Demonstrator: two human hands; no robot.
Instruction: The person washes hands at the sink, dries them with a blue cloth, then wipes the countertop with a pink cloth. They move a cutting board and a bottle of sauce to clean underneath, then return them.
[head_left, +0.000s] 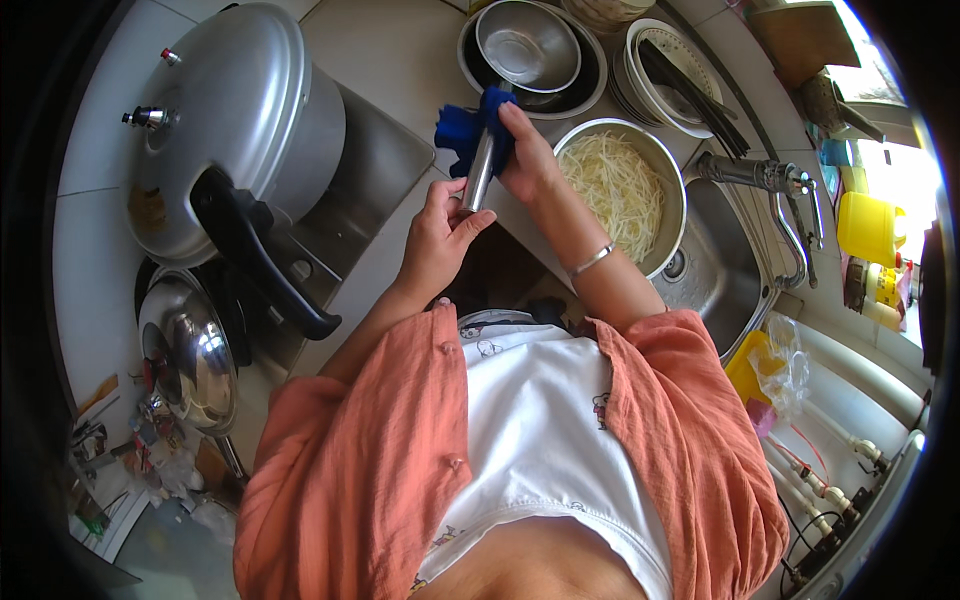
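Note:
My left hand (435, 244) grips the lower end of a shiny metal implement with a cylindrical handle (478, 184). Its upper part is partly covered, so I cannot tell the exact tool. A dark blue cloth (459, 139) is bunched around it, and my right hand (531, 161) presses the cloth against the metal. Just right of my right forearm, a steel bowl (679, 225) holds pale shredded vegetable (615, 191), perhaps potato. Beyond my hands, a small steel bowl (525, 49) rests inside a larger metal basin (596, 82).
A large pressure cooker (232, 127) stands on the left, its black handle (259, 255) jutting towards me. Behind it is a lidded pan (191, 345). Stacked bowls (637, 90) with dark chopsticks (694, 97) sit beside the faucet (750, 174) and steel sink (720, 255) on the right.

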